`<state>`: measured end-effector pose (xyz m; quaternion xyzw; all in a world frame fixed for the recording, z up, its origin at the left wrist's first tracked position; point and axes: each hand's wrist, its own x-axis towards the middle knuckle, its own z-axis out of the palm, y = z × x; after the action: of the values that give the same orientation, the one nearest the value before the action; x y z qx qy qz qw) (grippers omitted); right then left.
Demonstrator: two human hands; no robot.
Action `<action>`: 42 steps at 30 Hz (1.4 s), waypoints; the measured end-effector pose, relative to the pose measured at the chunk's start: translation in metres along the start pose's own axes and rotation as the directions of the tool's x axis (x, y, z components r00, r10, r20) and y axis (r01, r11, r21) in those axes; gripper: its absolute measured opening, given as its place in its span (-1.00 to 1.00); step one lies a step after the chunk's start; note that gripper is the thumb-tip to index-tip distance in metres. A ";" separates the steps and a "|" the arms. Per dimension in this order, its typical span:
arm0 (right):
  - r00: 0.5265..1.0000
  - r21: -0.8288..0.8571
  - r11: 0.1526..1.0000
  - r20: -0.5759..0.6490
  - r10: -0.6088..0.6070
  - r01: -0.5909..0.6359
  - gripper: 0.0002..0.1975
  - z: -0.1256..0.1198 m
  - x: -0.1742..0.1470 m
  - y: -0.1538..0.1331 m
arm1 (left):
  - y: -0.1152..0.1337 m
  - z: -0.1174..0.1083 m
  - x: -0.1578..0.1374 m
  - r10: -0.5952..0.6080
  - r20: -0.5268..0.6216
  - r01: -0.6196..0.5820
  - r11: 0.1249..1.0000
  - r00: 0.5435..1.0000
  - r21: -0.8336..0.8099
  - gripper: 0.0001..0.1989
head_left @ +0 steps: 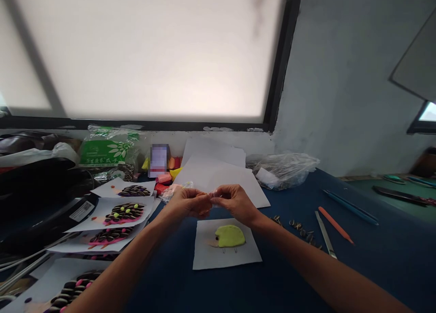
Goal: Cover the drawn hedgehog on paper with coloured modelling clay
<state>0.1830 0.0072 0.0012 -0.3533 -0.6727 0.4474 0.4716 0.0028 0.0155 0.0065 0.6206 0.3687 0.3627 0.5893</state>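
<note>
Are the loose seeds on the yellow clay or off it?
Off: the seeds lie on the blue table, right of the paper, and none show on the yellow clay.

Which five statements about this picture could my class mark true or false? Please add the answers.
1. The yellow shape is on the small sheet. True.
2. The hands are spread wide apart. False: the left hand and right hand are close together at the fingertips.
3. The orange tool lies to the right of the knife. True.
4. The green bag is at the table's right end. False: the green bag is on the left, below the window.
5. Loose seeds lie on the blue table. True.
</note>
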 end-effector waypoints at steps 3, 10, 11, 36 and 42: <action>1.000 -0.011 1.000 -0.008 -0.018 0.018 -0.76 -0.001 0.000 -0.002 | -0.002 -0.002 0.001 -0.008 0.024 0.009 0.999 1.000 -0.047 -0.57; 1.000 -0.082 0.996 -0.012 -0.028 0.027 -0.77 -0.002 0.001 -0.001 | -0.005 -0.002 0.001 -0.014 0.023 0.015 0.996 1.000 -0.091 -0.60; 0.999 -0.101 0.994 -0.017 -0.033 0.032 -0.79 -0.002 0.001 -0.001 | -0.004 -0.002 0.001 -0.014 0.025 0.016 0.996 1.000 -0.089 -0.60; 0.966 -0.336 0.932 -0.161 -0.202 0.139 -0.90 0.012 -0.008 -0.005 | 0.008 0.011 0.000 0.053 -0.072 -0.050 0.998 0.996 0.039 -0.70; 0.975 -0.210 0.970 -0.158 -0.157 0.122 -0.93 0.011 -0.006 -0.010 | 0.003 0.002 0.002 0.022 -0.152 -0.017 0.999 0.988 0.034 -0.78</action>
<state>0.1737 -0.0046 0.0065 -0.3879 -0.6936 0.3112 0.5212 0.0052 0.0162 0.0090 0.6043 0.4123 0.4088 0.5456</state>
